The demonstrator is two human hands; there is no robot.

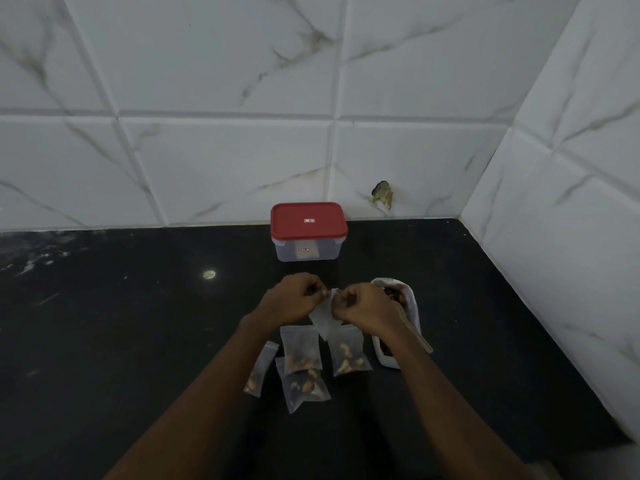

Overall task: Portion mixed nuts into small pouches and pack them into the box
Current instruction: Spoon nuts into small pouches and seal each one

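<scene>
My left hand (294,299) and my right hand (363,308) both pinch the top edge of a small clear pouch (323,318) held above the black counter. It looks empty. Below it lie several filled pouches of mixed nuts (301,355), (348,355), (304,386), (259,370). To the right stands a white tray of mixed nuts (412,299), partly hidden by my right wrist, with a wooden spoon (420,337) resting in it. A clear box with a red lid (308,221) stands closed against the back wall.
The black counter (138,323) meets white marble-look tiled walls at the back and right, forming a corner. A chipped hole in the tile (382,194) shows just above the counter.
</scene>
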